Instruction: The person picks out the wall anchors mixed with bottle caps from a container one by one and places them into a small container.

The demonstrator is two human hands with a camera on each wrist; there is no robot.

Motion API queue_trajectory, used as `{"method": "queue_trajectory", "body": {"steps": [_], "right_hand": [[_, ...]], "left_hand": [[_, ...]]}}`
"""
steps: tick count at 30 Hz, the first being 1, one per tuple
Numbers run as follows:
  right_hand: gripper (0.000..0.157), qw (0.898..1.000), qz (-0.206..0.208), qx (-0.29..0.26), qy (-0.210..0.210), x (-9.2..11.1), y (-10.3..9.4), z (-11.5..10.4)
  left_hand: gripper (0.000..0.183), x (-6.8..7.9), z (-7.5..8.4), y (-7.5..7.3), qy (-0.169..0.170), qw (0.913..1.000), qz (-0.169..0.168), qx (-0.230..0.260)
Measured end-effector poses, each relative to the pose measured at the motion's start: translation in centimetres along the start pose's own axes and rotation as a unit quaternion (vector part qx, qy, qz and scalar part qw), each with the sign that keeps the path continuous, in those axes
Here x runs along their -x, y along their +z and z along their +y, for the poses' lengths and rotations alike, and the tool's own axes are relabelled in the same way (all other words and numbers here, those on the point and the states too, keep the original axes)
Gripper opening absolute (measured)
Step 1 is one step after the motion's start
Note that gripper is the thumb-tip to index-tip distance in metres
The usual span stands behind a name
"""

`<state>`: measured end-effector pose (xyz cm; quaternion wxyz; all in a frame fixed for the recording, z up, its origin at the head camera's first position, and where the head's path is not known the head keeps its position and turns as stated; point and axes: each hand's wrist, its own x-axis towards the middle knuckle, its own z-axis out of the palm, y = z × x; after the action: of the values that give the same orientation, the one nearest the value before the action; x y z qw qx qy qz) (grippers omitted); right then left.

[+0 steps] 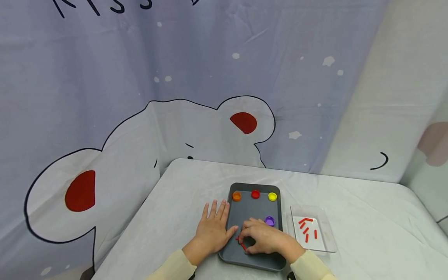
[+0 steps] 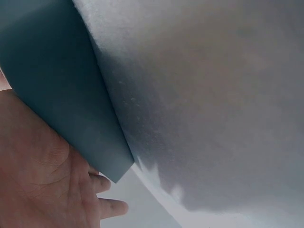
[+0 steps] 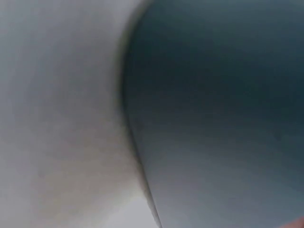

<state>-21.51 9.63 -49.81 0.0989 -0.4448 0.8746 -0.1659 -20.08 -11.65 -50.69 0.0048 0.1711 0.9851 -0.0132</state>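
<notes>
A dark grey tray (image 1: 257, 260) lies on the white-covered table. With fingers straight and spread, my left hand (image 1: 211, 232) rests against the tray's left rim; the left wrist view shows its palm (image 2: 33, 156) beside the tray's outer wall (image 2: 71, 95). Over the lower part of the tray, my right hand (image 1: 263, 237) is bent, its thumb and fingertips pinching a small red stick (image 1: 243, 246). Another bit of red (image 1: 237, 238) shows by the fingertips, partly hidden. The right wrist view holds mostly the tray's wall (image 3: 213, 118).
Orange (image 1: 237, 196), red (image 1: 255, 194) and yellow (image 1: 272, 196) round caps line the tray's far end. A purple cap (image 1: 269, 221) sits just beyond my right hand. To the right, a clear plastic box (image 1: 329, 233) contains several red sticks (image 1: 306, 231).
</notes>
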Motion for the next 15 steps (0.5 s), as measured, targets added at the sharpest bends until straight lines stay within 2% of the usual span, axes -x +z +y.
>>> {"method": "queue_trajectory", "body": {"steps": [9, 15], "right_hand": [[0.019, 1.000, 0.022, 0.008, 0.004, 0.01, 0.36, 0.09], [0.015, 0.997, 0.060, -0.055, 0.015, 0.81, 0.09, 0.09]], "left_hand": [[0.080, -0.05, -0.07, 0.03, 0.001, 0.9999, 0.008, -0.009], [0.079, -0.03, -0.05, 0.10, 0.001, 1.0000, 0.009, -0.004]]}}
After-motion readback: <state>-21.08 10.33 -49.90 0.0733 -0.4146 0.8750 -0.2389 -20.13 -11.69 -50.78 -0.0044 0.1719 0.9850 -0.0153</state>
